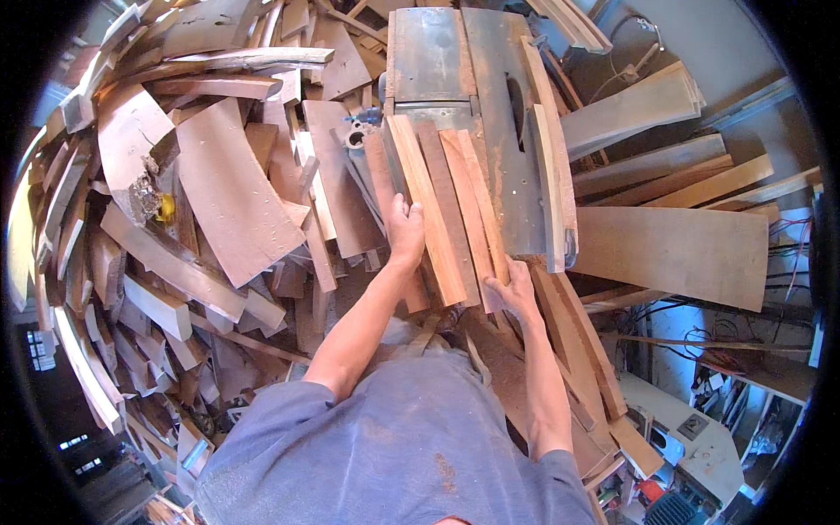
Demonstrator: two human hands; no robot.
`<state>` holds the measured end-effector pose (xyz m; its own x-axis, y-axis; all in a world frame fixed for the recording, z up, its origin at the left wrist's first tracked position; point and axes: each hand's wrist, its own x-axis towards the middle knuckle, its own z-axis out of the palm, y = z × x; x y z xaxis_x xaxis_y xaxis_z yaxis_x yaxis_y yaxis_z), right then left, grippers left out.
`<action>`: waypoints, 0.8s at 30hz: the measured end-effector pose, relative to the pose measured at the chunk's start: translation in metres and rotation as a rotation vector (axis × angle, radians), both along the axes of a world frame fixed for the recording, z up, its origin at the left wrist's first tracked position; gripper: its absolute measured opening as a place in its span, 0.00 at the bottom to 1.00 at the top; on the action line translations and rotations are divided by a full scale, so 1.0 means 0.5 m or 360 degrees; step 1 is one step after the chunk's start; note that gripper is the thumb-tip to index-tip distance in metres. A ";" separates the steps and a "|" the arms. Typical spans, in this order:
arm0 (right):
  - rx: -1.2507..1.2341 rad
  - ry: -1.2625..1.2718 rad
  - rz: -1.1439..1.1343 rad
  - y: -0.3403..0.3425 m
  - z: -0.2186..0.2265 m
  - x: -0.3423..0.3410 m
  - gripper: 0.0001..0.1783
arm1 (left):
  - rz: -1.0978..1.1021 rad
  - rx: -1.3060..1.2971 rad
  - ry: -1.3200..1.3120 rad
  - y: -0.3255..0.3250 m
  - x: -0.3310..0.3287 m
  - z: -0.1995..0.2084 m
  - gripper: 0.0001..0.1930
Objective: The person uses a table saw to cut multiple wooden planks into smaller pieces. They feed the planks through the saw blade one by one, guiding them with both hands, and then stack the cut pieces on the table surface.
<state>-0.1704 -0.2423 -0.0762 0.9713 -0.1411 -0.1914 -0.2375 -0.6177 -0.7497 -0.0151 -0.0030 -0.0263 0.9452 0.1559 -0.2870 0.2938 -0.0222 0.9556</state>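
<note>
Several narrow wooden strips lie side by side in front of me, their far ends on a grey metal machine table (430, 70). My left hand (405, 229) is closed on the left edge of a pale wooden strip (426, 210). Round the near end of a reddish wooden strip (472, 197) on the right, my right hand (514, 289) is closed, thumb toward the middle. A darker brown strip (448, 206) sits between these two. Left of my left hand is another brown strip (380, 171). The undersides of the strips and some of my fingers are hidden.
A long fence board (547, 175) runs along the machine's right side, beside a dark slot (516, 109). Heaped offcuts and wide boards (232, 188) crowd the left. Planks (674, 249) stick out at the right. A machine with a green motor (672, 507) stands at lower right.
</note>
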 end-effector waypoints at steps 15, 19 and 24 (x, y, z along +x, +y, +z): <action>-0.0108 0.0052 0.0131 0.159 0.006 0.024 0.47 | -0.0452 -0.1571 0.0433 0.012 0.005 0.060 0.24; 0.0061 0.0023 -0.0420 0.139 0.053 -0.022 0.41 | -0.0445 -0.1647 0.0553 -0.072 -0.011 0.055 0.25; 0.0585 0.0001 -0.0522 0.107 0.159 -0.175 0.34 | -0.0482 -0.1521 0.0686 -0.178 -0.045 0.010 0.26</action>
